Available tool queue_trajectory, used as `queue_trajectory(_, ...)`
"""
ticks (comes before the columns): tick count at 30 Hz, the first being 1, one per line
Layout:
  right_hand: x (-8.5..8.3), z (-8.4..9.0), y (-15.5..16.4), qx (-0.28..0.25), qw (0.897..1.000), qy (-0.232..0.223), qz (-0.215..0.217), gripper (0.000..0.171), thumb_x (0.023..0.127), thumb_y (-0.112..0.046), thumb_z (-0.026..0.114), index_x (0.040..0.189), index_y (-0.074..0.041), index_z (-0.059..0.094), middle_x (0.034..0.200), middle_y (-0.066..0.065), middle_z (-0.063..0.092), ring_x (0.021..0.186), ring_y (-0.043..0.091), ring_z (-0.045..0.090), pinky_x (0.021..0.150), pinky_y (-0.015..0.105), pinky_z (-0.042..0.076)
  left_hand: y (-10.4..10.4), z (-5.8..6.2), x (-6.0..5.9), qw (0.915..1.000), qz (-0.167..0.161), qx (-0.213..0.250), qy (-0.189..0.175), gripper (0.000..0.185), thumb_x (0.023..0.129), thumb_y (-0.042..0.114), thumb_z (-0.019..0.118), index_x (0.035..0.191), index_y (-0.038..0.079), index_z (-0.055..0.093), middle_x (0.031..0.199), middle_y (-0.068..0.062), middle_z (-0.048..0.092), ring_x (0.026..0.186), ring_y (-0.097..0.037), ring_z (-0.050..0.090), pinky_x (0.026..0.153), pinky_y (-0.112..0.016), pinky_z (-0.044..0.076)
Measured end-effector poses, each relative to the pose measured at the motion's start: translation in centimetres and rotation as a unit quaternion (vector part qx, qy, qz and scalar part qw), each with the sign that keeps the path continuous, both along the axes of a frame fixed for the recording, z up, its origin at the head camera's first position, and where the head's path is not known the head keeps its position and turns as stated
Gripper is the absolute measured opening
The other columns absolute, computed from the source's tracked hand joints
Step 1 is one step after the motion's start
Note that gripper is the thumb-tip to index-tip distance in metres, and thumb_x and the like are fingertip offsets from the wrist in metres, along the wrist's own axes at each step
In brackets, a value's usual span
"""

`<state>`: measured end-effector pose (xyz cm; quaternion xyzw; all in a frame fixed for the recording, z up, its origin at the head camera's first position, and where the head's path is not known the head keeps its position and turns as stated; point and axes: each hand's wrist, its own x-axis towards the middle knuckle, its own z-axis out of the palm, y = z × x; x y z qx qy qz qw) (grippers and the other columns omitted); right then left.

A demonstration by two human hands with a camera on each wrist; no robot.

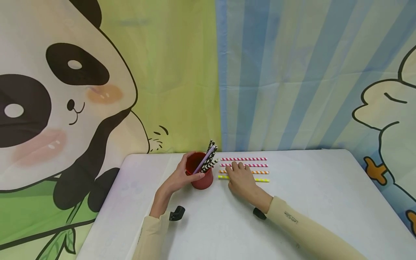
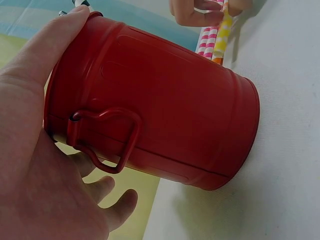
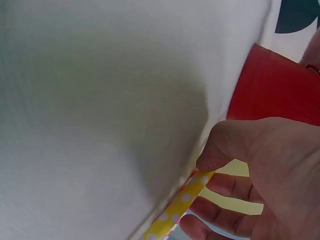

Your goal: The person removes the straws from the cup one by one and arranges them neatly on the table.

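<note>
My left hand [image 1: 182,175] grips a red metal pail [image 2: 165,100] by its rim, thumb on the near side and fingers round the other. The pail is tilted, with a small wire handle on its side. A lavender straw [image 1: 204,159] and several black-and-white patterned straws [image 1: 209,161] lean in it. To its right, my right hand [image 1: 242,180] reaches over a row of paper straws, pinching a white-dotted yellow straw [image 3: 184,198] between thumb and fingers. Beyond it lie an orange-striped straw [image 1: 261,172] and two pink-striped straws, a nearer one [image 1: 258,165] and a farther one [image 1: 243,159].
The white table [image 1: 308,202] ends at a curtain [image 1: 286,72] behind the straws, printed with a panda on the left. Black wrist-worn pieces stick out beside the left wrist [image 1: 177,213] and the right wrist [image 1: 259,213].
</note>
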<state>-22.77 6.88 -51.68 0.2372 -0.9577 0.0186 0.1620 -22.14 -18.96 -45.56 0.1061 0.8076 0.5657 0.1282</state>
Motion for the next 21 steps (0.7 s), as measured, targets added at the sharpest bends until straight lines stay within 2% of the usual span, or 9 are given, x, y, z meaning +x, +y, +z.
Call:
queue_trajectory(4, -0.1, -0.3, 0.0, 0.008, 1.0, 0.004, -0.001, 0.031, 0.075, -0.012, 0.071, 0.104, -0.007, 0.062, 0.096, 0.014, 0.058, 0.086, 0.034, 0.056, 0.07, 0.046, 0.046, 0.0, -0.1, -0.1, 1.0, -0.002, 0.001, 0.002, 0.092, 0.086, 0.023, 0.079, 0.157, 0.018, 0.021, 0.15, -0.009, 0.041, 0.137, -0.031, 0.04, 0.108, -0.054, 0.043)
queue_trajectory(16, -0.1, -0.2, 0.0, 0.025, 1.0, -0.007, -0.012, 0.027, 0.08, -0.015, 0.072, 0.103, -0.008, 0.06, 0.098, 0.014, 0.055, 0.086, 0.033, 0.054, 0.071, 0.045, 0.046, -0.1, 0.0, 0.0, 1.0, -0.001, 0.0, -0.006, 0.091, 0.086, 0.025, 0.08, 0.156, 0.02, 0.022, 0.15, -0.009, 0.041, 0.137, -0.03, 0.04, 0.11, -0.054, 0.042)
queue_trajectory(21, 0.0, 0.0, 0.0, 0.027, 1.0, -0.006, -0.013, 0.024, 0.079, -0.015, 0.072, 0.099, -0.008, 0.059, 0.096, 0.013, 0.055, 0.085, 0.032, 0.054, 0.069, 0.044, 0.046, -0.4, -1.7, -0.9, 1.0, 0.002, -0.007, -0.002, 0.093, 0.086, 0.026, 0.08, 0.157, 0.024, 0.02, 0.151, -0.007, 0.04, 0.138, -0.03, 0.039, 0.109, -0.053, 0.043)
